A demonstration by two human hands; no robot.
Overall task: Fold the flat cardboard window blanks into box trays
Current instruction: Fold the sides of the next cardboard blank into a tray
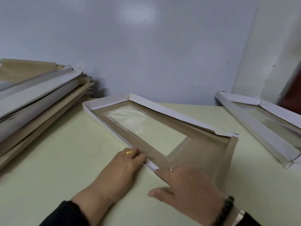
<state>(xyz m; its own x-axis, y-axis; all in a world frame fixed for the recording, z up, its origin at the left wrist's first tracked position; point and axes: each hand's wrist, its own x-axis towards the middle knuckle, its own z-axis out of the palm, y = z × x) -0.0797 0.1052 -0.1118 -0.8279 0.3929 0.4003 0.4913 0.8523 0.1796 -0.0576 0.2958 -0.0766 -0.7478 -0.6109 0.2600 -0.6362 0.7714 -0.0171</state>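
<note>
Tray (pixel 192 149): we see its long axis run near-right to far-left.
Hands: our left hand (pixel 123 167) and right hand (pixel 187 185) press its near wall, fingers straight.
Surroundings: blank stack (pixel 37 98) left, folded tray (pixel 260 121) right, both on the worktop (pixel 57 160).

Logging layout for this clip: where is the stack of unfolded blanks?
In the head view, the stack of blanks sits at the table's far left against the wall, left of the tray under both hands.
</note>
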